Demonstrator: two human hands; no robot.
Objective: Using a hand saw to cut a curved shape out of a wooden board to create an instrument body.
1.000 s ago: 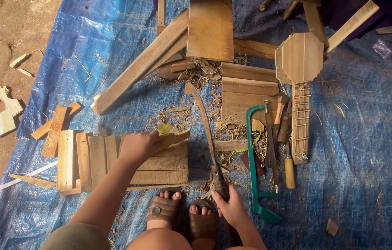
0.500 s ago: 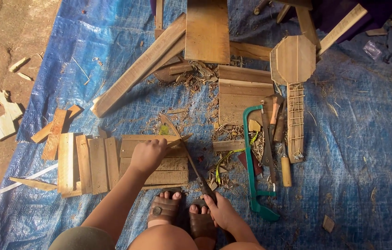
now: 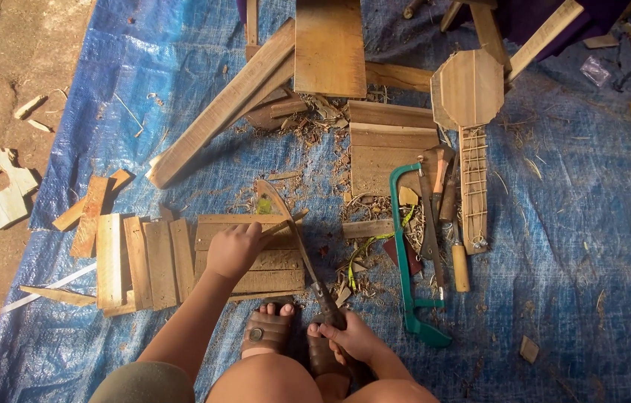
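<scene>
Far left: we see pale wood offcuts (image 3: 4, 188) on bare dirt, beside the blue tarp (image 3: 591, 246).
Left: short flat slats (image 3: 140, 261) lie side by side, rough-sawn.
Left hand (image 3: 235, 248): our grip presses flat on a stack of planks (image 3: 256, 261), pinning a thin sliver of wood (image 3: 286, 224).
Machete (image 3: 289, 231): half a second ago the curved blade stood more upright; now it has come down to the sliver (a chop, we judge).
Right hand (image 3: 349, 337): grip closed round the machete handle, near our sandalled feet.
Right: green-framed hacksaw (image 3: 409, 261), chisels, shavings, and a stringed wooden toy guitar (image 3: 471, 127).
</scene>
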